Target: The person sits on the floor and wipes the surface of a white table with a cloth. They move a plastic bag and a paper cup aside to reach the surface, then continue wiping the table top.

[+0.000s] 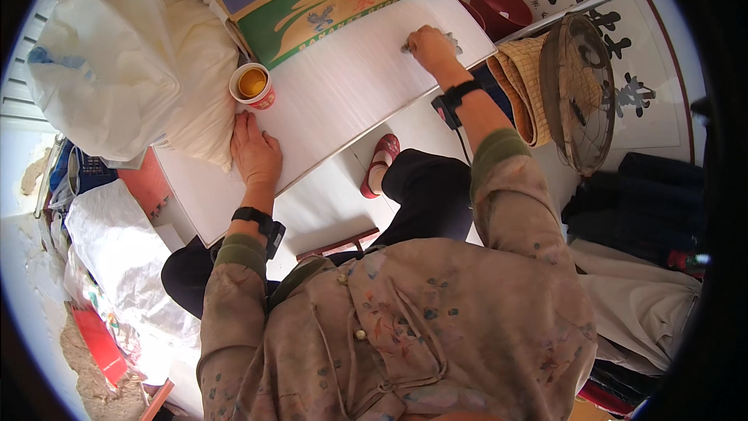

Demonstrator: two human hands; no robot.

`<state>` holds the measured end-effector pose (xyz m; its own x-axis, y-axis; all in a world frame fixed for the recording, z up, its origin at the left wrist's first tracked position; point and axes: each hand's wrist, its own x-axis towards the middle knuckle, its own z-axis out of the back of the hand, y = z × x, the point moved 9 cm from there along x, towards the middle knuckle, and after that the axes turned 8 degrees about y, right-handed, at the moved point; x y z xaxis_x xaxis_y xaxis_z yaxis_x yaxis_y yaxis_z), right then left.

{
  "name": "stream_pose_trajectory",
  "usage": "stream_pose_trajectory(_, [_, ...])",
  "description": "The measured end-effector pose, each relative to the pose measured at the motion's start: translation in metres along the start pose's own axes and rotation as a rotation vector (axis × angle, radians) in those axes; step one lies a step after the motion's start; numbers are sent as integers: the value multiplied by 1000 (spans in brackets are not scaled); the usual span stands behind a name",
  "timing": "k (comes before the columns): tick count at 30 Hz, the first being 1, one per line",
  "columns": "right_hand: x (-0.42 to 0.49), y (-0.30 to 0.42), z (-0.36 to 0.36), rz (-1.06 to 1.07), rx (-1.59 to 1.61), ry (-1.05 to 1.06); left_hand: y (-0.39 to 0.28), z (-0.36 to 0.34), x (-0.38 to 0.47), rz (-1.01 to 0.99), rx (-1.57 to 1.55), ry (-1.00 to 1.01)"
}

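My right hand presses down on a crumpled greyish cloth at the right part of a white tabletop; its fingers are curled over the cloth, and bits of it show on both sides. Flat on the table's left part lies my left hand, fingers extended and nothing held. Just beyond its fingertips stands a red and white paper cup with something amber-coloured inside. Each wrist wears a black strap with a small device.
A printed cardboard banana box takes up the table's far side. Full whitish sacks bulge over the left edge. Beyond the right end are a dark red bowl, a rolled woven mat and a round wire-framed item.
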<state>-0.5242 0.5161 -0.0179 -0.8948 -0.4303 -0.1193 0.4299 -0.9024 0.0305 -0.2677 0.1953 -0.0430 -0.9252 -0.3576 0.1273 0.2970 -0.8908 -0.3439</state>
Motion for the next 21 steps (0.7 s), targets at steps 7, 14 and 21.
stream_pose_trajectory(7, [-68,33,-7,330,106,-32,-3,3,-2,-42,1,-57])
stream_pose_trajectory(14, [-77,45,-5,227,-11,-82,-1,1,-1,-50,5,-68])
stream_pose_trajectory(21, [-64,38,-7,130,113,-6,-3,2,-1,-30,13,-42])
